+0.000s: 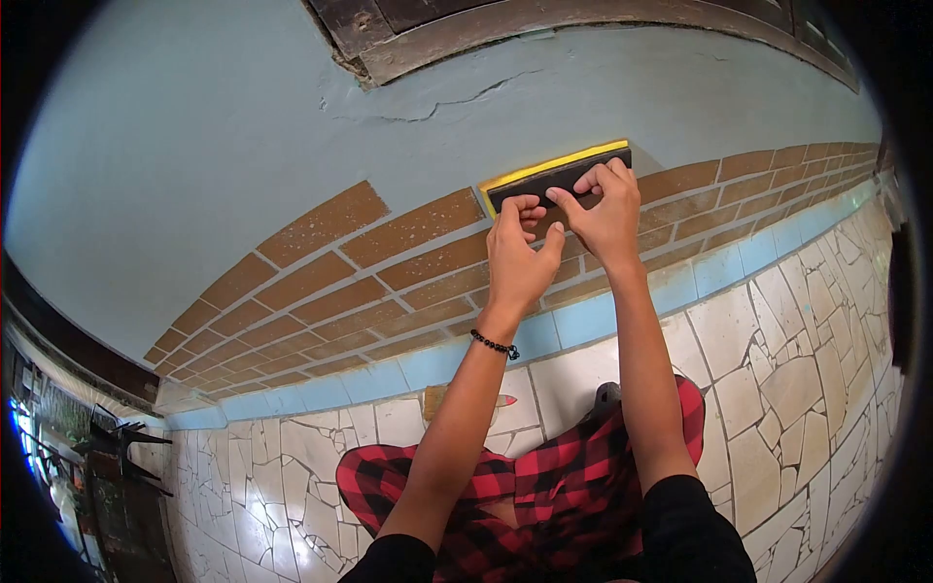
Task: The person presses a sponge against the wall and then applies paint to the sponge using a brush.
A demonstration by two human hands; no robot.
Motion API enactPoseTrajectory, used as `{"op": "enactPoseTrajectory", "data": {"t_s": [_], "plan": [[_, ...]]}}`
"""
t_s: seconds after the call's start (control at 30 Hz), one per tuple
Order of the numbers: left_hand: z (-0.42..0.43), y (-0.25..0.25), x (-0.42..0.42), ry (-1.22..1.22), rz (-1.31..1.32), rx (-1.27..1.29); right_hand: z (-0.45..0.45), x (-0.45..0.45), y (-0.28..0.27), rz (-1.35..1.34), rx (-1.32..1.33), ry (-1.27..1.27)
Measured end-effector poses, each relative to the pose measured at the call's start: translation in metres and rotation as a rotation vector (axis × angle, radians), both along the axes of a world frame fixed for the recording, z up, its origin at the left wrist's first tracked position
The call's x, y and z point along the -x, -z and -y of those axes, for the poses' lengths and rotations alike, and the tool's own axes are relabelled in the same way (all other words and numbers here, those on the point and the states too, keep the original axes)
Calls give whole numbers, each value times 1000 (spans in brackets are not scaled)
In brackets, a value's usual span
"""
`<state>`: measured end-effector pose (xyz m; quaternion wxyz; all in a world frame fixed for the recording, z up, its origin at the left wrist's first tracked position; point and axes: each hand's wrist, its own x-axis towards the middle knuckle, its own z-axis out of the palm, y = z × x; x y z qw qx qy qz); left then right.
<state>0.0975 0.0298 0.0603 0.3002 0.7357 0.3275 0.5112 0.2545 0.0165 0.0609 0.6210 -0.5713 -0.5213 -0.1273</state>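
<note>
A long rectangular pad [559, 181], black on its face with a yellow layer along its upper and left edges, lies flat against the grey wall [214, 126]. My left hand [523, 257] has its curled fingers on the lower left part of the black face. Toward the pad's right end, my right hand [607, 214] bends its fingers onto the same face, thumb near the middle. Rows of brown brick shapes [418, 228] with pale lines between them cover the lower wall on both sides of the pad. What is behind the pad is hidden.
A crack [466, 100] runs across the wall below a worn wooden frame [486, 41]. Blue tiles [379, 381] line the wall's foot. On the stone-patterned floor [768, 408], a brown flat item [434, 400] lies beside my left forearm. Dark furniture [121, 452] stands far left.
</note>
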Motion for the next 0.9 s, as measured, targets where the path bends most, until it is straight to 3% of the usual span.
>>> {"op": "enactPoseTrajectory", "data": {"t_s": [0.4, 0.73, 0.83, 0.9], "plan": [[-4, 5, 4, 26, -1, -16, -5, 6, 6, 0, -56, 55], [-10, 3, 10, 110, 97, 139, -4, 5, 11, -1, -53, 50], [-16, -5, 20, 223, 122, 361, -1, 8, 7, -3, -25, 56], [-16, -7, 22, 226, 123, 365, 0, 10, 6, -19, -14, 54]]}}
